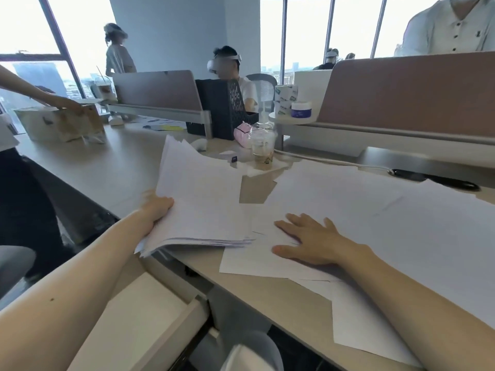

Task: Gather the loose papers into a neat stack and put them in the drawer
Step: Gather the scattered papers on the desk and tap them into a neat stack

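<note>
My left hand (158, 210) grips the left edge of a thick stack of white papers (198, 199), lifted and tilted above the desk's left end, over the open drawer (150, 311). Flat on loose white sheets (361, 218) that spread across the desk lies my right hand (310, 239), fingers apart and palm down. More sheets overhang the desk's front edge at the lower right. The drawer below the desk stands pulled out, its pale inside showing.
A plastic drink cup (262, 148) and a pink pouch (242, 133) stand behind the papers. A black file holder (222, 108), desk dividers (407, 89), a white cable and a cardboard box (61, 121) lie farther back. Other people sit and stand around.
</note>
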A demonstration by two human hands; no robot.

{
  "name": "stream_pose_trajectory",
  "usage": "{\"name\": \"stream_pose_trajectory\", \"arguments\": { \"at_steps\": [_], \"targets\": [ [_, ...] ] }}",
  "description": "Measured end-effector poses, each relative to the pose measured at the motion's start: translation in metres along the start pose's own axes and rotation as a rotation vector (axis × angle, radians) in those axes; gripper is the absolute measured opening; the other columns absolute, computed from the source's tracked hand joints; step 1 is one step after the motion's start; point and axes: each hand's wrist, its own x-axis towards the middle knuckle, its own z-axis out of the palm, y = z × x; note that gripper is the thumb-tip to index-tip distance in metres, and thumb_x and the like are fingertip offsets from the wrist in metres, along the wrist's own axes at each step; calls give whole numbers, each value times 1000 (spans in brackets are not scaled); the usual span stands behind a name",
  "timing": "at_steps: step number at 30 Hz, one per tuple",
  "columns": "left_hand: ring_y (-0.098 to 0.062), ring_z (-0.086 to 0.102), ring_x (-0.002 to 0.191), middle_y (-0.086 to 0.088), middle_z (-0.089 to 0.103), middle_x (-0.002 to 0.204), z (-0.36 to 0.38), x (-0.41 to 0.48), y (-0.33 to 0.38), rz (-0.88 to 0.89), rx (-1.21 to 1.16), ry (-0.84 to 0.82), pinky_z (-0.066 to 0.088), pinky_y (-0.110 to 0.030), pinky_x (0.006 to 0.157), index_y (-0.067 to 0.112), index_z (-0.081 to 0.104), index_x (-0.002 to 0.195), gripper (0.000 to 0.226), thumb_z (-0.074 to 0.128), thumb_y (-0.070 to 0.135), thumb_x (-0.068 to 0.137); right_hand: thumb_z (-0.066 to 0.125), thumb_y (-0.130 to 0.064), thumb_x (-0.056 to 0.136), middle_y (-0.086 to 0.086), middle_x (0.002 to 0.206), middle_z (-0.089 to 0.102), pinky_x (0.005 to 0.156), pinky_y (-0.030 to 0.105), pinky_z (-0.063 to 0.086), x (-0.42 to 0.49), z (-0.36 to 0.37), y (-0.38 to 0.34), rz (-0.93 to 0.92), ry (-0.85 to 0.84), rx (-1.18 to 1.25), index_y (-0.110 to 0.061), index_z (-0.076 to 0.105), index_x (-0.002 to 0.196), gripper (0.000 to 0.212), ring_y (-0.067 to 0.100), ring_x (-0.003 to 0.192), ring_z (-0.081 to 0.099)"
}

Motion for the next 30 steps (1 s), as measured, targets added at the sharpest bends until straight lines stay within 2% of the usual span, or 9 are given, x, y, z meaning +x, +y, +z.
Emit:
{"name": "stream_pose_trajectory", "arguments": {
  "at_steps": [3, 7, 13, 15, 17, 19, 21, 26, 30],
  "targets": [
    [-29, 59, 91, -13, 62, 106, -1, 3, -4, 2, 45, -39, 48, -36, 83, 11, 55, 113, 23, 60, 14, 91, 28, -80, 83, -14, 164, -4, 118, 56, -4, -20, -3, 17, 17, -9, 17, -48, 4, 151, 79, 16, 151, -5],
    [-32, 69, 83, -11, 71, 97, 3, 74, -38, 72, 269, 33, 59, -47, 80, 13, 64, 106, 60, 69, 39, 52, 30, -83, 79, -16, 163, -3, 119, 52, -4, -48, -4, 41, 47, -8, 57, -49, 7, 151, 83, 12, 150, -5],
    [-38, 47, 117, -17, 45, 128, 43, -22, 32, 246, 809, 266, 37, -46, 94, 9, 43, 129, 70, 78, 30, 72, 36, -81, 80, -20, 162, 0, 119, 49, -4, -75, 1, 65, 64, 1, 115, -51, 10, 150, 81, 8, 150, -4],
    [-34, 46, 122, -10, 47, 133, 68, -34, 43, 414, 763, 149, 33, -46, 97, 17, 52, 128, 62, 75, 43, 76, 38, -80, 81, -20, 162, 4, 119, 49, 0, -79, 0, 68, 60, 14, 107, -49, 13, 150, 80, 8, 150, 0],
    [-26, 49, 121, -2, 54, 131, 102, -50, 53, 489, 736, -102, 35, -44, 98, 22, 60, 122, 62, 71, 61, 75, 40, -77, 84, -19, 162, 7, 120, 49, 4, -83, -3, 69, 67, 22, 96, -46, 15, 151, 78, 8, 150, 4],
    [-22, 51, 118, 0, 55, 131, 135, -69, 61, 492, 760, -375, 39, -39, 101, 20, 56, 126, 74, 72, 66, 70, 42, -74, 85, -19, 162, 10, 120, 48, 8, -90, -6, 71, 68, 24, 94, -43, 18, 151, 76, 8, 149, 7],
    [-22, 50, 117, -2, 51, 135, 159, -85, 70, 480, 818, -526, 41, -34, 100, 16, 47, 136, 88, 77, 62, 68, 47, -69, 87, -20, 160, 18, 119, 44, 16, -100, -9, 74, 65, 38, 112, -41, 25, 150, 73, 8, 147, 17],
    [-21, 55, 104, -2, 59, 122, 182, -88, 87, 401, 874, -592, 43, -30, 82, 13, 53, 123, 76, 86, 49, 65, 61, -58, 83, -19, 147, 44, 110, 34, 36, -123, -15, 93, 138, 78, 221, -38, 46, 140, 61, 10, 131, 44],
    [-23, 57, 108, -1, 61, 121, 191, -80, 90, 406, 742, -604, 49, -33, 90, 15, 59, 125, 59, 81, 38, 75, 61, -61, 80, -8, 144, 44, 106, 37, 38, -128, -10, 107, 297, 155, 221, -35, 49, 137, 63, 18, 130, 44]
  ]
}}
